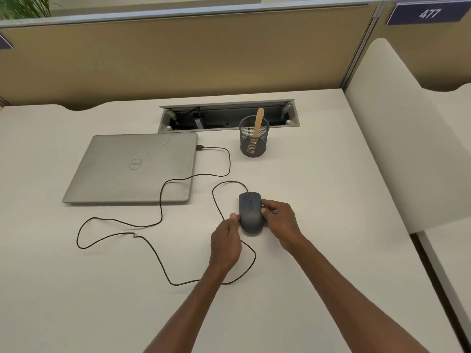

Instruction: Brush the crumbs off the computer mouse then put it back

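Observation:
A dark grey wired computer mouse [250,211] rests on the white desk [318,189], to the right of a shut laptop. My left hand [226,242] touches its left side with the thumb, fingers curled. My right hand [279,220] grips its right side with thumb and fingertips. The mouse's black cable [160,200] loops over the desk to the laptop's right edge. A brush with a wooden handle [257,124] stands in a black mesh cup [253,140] behind the mouse. No crumbs are visible at this size.
The silver laptop [132,168] lies shut at left of centre. An open cable tray [228,115] is sunk into the desk at the back. A tan partition [178,54] closes the far side. A white divider [397,138] stands on the right.

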Tool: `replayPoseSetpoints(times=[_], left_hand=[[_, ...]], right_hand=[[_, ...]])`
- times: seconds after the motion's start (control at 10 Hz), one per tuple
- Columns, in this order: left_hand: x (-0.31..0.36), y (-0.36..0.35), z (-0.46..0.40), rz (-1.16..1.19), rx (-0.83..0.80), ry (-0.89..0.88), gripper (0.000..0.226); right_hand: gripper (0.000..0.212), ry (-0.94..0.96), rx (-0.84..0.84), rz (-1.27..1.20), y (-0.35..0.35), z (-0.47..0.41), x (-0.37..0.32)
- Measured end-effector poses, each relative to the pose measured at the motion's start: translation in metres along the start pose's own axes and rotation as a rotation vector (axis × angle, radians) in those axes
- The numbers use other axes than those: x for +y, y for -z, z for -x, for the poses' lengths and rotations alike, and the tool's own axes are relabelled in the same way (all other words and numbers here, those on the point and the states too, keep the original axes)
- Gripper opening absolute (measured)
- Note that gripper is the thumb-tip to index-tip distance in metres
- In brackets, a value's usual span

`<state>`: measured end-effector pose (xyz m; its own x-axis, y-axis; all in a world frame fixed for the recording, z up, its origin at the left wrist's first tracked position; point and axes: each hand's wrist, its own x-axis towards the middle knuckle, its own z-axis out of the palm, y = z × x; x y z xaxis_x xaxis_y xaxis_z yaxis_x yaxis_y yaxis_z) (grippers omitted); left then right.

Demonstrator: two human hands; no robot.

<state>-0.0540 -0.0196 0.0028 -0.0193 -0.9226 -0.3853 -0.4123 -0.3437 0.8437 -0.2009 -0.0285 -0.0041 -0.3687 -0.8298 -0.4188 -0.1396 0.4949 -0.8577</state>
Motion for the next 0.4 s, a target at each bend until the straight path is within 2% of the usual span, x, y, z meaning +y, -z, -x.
replayPoseSetpoints(times=[0.3,0.4], left_hand=[[-0.0004,0.0056,-0.0043,-0.021,-0.054,-0.031,0.055],[-0.0007,0.0093,-0.0084,0.02,-0.035,-0.028,0.049]], right_hand=[[0.03,0.005,-0.019,0.023,-0.0027,0.0028,-0.0041],[0.022,-0.02,-0.007,0.003,-0.0014,0.0019,-0.0044]])
